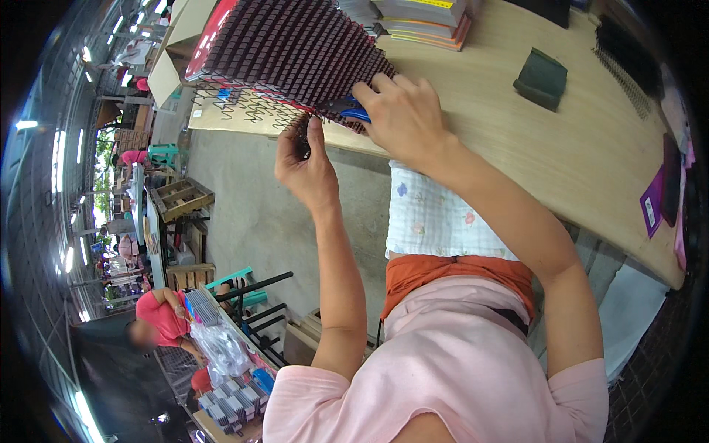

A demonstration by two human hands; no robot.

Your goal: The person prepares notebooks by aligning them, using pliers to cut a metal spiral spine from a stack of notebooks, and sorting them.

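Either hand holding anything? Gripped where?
Right hand grips a blue-handled tool by its handle end. Left hand pinches dark wire at the wire-bound stack's near edge; exact contact is hidden.

The right hand [405, 111] hides part of a blue tool [357, 114], so I can't tell what kind it is, and the left hand [310, 162] covers some of a dark curly thing [301, 146] by its fingers. At the far side of the table [480, 88], the big wire-looped stack [284, 48] and the book pile [428, 18] to its right are cut off. Over on the left, a worker [164, 317] has a blurred face, and people [134, 156] farther away are too small to see well.
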